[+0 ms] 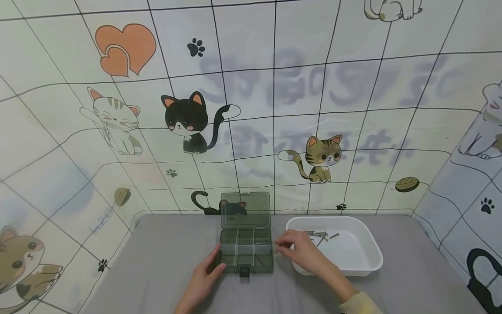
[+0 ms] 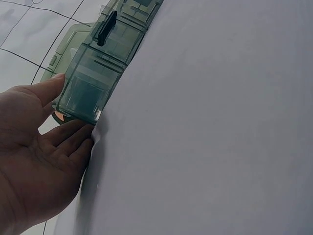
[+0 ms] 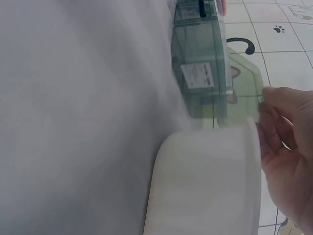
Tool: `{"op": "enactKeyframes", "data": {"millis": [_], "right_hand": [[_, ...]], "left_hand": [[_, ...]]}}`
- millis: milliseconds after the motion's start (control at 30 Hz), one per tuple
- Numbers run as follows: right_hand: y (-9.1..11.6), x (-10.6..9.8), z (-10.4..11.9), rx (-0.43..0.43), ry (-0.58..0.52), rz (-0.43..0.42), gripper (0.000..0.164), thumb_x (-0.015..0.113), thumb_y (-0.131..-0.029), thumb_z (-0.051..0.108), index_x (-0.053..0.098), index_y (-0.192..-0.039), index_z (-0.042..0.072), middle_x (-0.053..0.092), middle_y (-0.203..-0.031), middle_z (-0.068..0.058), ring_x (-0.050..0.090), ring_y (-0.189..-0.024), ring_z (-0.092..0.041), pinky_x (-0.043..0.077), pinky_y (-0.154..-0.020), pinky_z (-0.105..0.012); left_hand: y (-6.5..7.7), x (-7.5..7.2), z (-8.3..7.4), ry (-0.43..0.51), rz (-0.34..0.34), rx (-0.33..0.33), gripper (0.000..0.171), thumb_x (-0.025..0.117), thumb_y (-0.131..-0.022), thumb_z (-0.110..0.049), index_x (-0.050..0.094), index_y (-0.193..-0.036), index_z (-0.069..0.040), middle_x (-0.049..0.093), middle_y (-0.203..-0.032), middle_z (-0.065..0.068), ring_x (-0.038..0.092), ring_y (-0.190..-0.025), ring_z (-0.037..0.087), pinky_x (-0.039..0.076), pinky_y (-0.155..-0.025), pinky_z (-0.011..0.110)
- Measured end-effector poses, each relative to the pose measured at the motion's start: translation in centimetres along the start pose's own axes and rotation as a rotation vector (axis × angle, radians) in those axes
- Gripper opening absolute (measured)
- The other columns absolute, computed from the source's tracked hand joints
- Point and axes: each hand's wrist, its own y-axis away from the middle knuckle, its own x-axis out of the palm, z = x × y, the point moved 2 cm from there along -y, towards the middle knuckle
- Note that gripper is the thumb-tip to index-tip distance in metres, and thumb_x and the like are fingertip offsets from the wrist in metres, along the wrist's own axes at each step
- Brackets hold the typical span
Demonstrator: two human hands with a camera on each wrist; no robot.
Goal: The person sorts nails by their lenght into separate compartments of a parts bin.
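A translucent green-grey compartment box [image 1: 246, 250] stands on the grey cloth with its lid [image 1: 245, 211] raised at the back. A few thin screws or nails [image 1: 259, 261] lie in its right-hand compartments. At the box's left side rests my left hand [image 1: 204, 274], thumb near the front corner; in the left wrist view its fingers [image 2: 73, 139] are fairly straight against the box. Just right of the box, my right hand [image 1: 300, 250] has thumb and forefinger together at a small pale piece [image 1: 276, 247], its kind unclear. A white tray [image 1: 353, 248] with several screws or nails [image 1: 318, 235] sits under that forearm.
Behind the grey cloth-covered table [image 1: 164, 253] hangs a white sheet [image 1: 251, 96] with a grid and cartoon cats, and it continues along both sides. In the right wrist view, the tray's wall [image 3: 205, 181] stands close to the box.
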Motion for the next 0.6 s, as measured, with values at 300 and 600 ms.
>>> {"op": "enactKeyframes", "data": {"millis": [300,600], "right_hand": [[1.3,-2.6,-2.1,0.002,0.055,-0.115,0.015,0.074,-0.079,0.001,0.074,-0.092,0.008,0.067,-0.086,0.003,0.06,-0.072,-0.002,0.054,-0.063,-0.026],[2.8,-4.4,-4.2,0.127,0.058,-0.175,0.024,0.075,-0.075,-0.004,0.073,-0.095,0.01,0.069,-0.089,-0.003,0.059,-0.071,-0.002,0.054,-0.062,-0.028]], "left_hand": [[0.0,0.2,-0.2,0.048,0.023,0.009,0.06,0.062,-0.093,-0.029,0.038,-0.146,-0.018,0.034,-0.149,0.01,0.026,-0.137,0.029,0.03,-0.108,0.045],[0.0,0.1,-0.3,0.033,-0.008,0.01,0.059,0.064,-0.092,-0.026,0.04,-0.145,-0.018,0.037,-0.148,0.006,0.029,-0.136,0.023,0.03,-0.108,0.042]]}}
